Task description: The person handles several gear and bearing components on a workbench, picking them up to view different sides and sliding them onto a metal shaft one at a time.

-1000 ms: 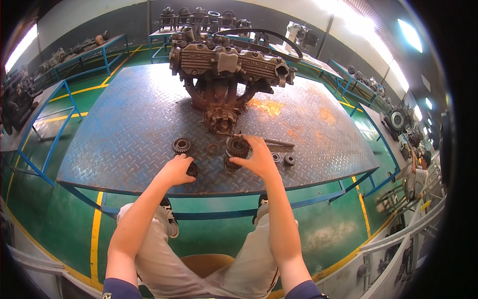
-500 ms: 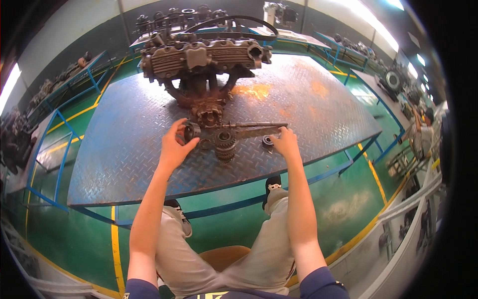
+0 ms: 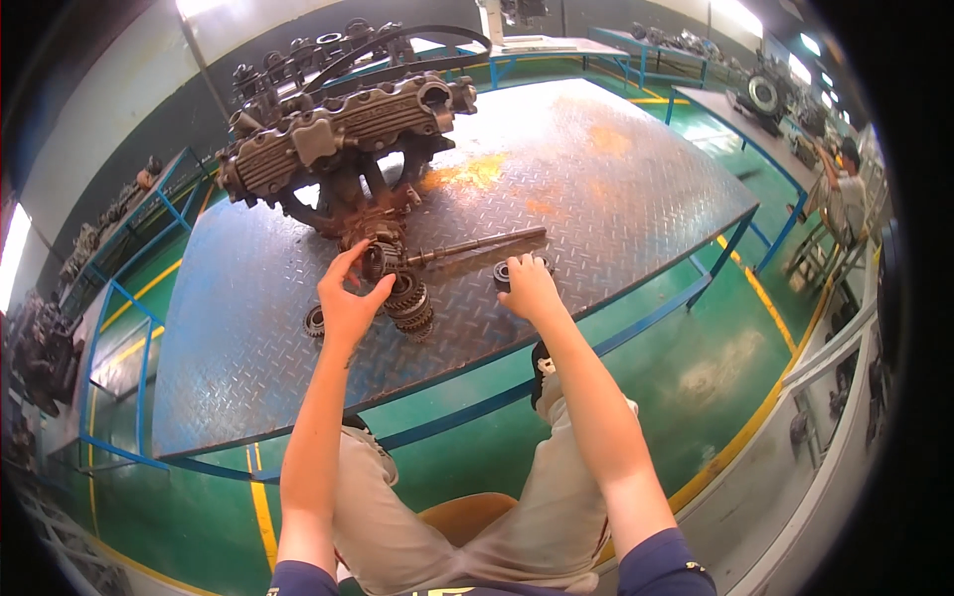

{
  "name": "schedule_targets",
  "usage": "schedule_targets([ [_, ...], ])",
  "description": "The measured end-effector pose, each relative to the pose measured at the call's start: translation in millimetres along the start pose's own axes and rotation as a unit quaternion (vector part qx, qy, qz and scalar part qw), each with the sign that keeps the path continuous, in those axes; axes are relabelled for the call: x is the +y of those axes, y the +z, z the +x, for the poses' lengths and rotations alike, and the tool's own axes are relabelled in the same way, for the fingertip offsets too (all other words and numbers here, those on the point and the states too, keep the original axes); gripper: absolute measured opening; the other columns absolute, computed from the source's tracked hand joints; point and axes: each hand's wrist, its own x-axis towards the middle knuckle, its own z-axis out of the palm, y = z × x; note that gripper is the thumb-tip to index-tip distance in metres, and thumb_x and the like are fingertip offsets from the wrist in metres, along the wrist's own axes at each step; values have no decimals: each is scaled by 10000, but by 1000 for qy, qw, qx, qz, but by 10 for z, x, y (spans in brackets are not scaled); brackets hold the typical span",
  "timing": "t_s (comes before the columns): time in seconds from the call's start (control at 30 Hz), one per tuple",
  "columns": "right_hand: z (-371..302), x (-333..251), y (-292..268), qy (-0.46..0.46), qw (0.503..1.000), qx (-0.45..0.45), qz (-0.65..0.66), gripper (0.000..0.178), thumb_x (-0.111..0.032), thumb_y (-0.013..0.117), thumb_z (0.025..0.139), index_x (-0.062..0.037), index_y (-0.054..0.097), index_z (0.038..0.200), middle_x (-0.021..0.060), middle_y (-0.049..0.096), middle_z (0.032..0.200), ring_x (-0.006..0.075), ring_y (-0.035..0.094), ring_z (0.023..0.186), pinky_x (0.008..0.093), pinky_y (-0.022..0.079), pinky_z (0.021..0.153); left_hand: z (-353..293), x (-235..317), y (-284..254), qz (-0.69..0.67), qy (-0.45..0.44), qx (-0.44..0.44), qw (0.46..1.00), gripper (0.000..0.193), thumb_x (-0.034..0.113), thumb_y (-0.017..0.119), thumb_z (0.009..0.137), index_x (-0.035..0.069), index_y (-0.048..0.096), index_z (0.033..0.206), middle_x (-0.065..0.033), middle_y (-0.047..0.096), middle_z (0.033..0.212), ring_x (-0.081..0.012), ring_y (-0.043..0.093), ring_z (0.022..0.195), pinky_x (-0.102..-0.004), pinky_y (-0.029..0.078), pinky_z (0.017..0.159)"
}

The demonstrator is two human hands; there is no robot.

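Note:
My left hand (image 3: pixel 347 303) is closed on a dark toothed gear (image 3: pixel 380 260), with thumb and fingertips at its edges, in front of the engine's base. My right hand (image 3: pixel 534 290) curls its fingers and thumb around a small round bearing (image 3: pixel 502 274) on the table. Between the hands stands a stack of gears (image 3: pixel 410 306), tilted in this view. Behind it a long thin metal shaft (image 3: pixel 480 244) lies across the plate. A ring-shaped gear (image 3: pixel 315 320) rests left of my left hand.
A large engine block (image 3: pixel 338 144) stands at the back left of the blue-edged metal table (image 3: pixel 636 214). A black belt (image 3: pixel 397 42) loops above it. Side benches (image 3: pixel 740 124) carry more parts. Another person (image 3: pixel 847 194) sits at the far right.
The view has turned, so the table and engine appear tilted and further left. My right hand has moved from beside the shaft's end onto the bearing. My left hand still grips the gear.

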Motion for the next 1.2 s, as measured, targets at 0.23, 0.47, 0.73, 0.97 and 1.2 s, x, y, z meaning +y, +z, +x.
schedule_targets([
  [0.23, 40, -144, 98, 17, 999, 24, -14, 400, -216, 743, 738, -14, 585, 1044, 181, 601, 1082, 332, 526, 1104, 414, 476, 912, 19, 56, 39, -80, -22, 1, 997, 621, 105, 799, 662, 48, 623, 1256, -47, 645, 1064, -136, 522, 880, -255, 423, 765],
  [0.47, 73, -339, 312, 62, 992, 77, -82, 359, -184, 655, 777, 17, 588, 1067, 158, 626, 1037, 282, 566, 1008, 327, 470, 839, -5, 73, -20, 34, 15, -79, 996, 609, 149, 777, 662, 79, 633, 1249, -42, 642, 1067, -126, 510, 877, -244, 399, 711],
  [0.73, 129, -353, 340, 90, 980, 128, -126, 330, -180, 657, 764, 9, 574, 1022, 159, 618, 978, 268, 572, 953, 325, 467, 816, -64, 96, -17, 23, -14, -86, 996, 557, 161, 775, 668, 84, 645, 1204, -26, 628, 1051, -124, 514, 890, -236, 391, 701],
  [0.97, 205, -559, -71, 73, 969, 228, 66, 379, -258, 712, 794, 5, 559, 1022, 189, 626, 948, 342, 571, 954, 413, 473, 824, -108, 38, -27, -35, 6, -58, 998, 611, 145, 733, 726, 86, 554, 1307, -71, 631, 1124, -181, 562, 1005, -281, 410, 779],
  [1.2, 143, -1141, -749, -46, 912, 264, 310, 298, -243, 763, 761, -19, 658, 926, 141, 646, 893, 301, 584, 904, 394, 474, 812, -128, -431, -257, 15, -57, 18, 998, 464, 145, 648, 803, 49, 559, 1248, -138, 629, 1104, -273, 566, 1032, -340, 443, 842],
])
